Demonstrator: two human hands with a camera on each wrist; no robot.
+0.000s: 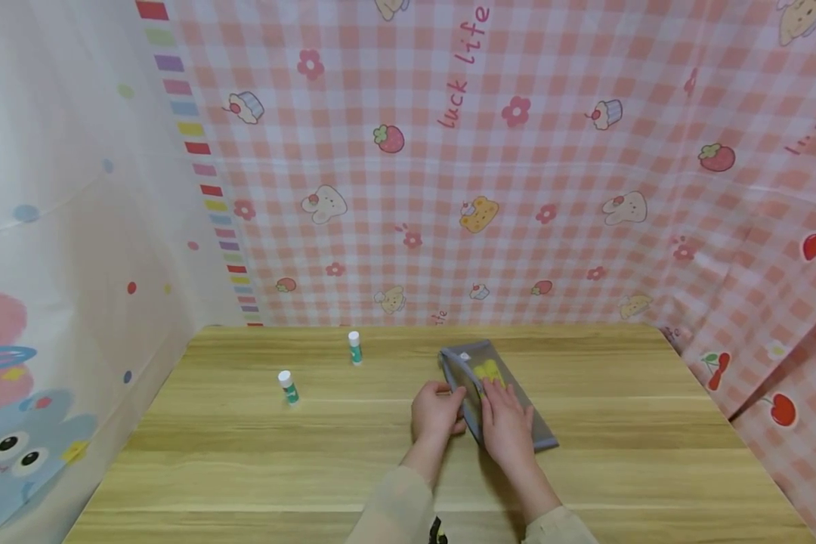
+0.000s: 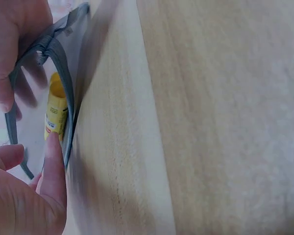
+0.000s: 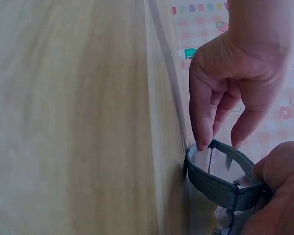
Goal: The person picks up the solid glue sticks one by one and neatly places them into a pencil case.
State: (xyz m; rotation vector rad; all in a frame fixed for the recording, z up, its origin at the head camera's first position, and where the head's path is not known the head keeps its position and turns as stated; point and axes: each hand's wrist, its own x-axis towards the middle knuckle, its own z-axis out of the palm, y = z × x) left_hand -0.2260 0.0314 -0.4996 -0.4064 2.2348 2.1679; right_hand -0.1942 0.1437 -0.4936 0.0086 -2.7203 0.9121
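A grey mesh zip pouch (image 1: 527, 423) lies slanted on the table, its mouth gaping toward the left. Yellow labelled tubes (image 2: 56, 112) show inside it. My right hand (image 1: 506, 427) rests across the top mesh, and its thumb grips the raised upper rim of the mouth against the fingers. At the near part of the opening is my left hand (image 1: 437, 412). In the left wrist view its index finger (image 2: 53, 161) is extended, overlapping the end of a yellow tube, with the thumb spread apart. The right wrist view has the left fingertips right at the pouch's rim (image 3: 210, 186).
Two green glue sticks with white caps stand on the wooden table (image 1: 211, 461) to the left: a nearer one (image 1: 289, 387) and a farther one (image 1: 355, 349). A pink checked cloth (image 1: 408, 174) hangs behind the table, and a white patterned cloth (image 1: 81, 249) hangs at the left.
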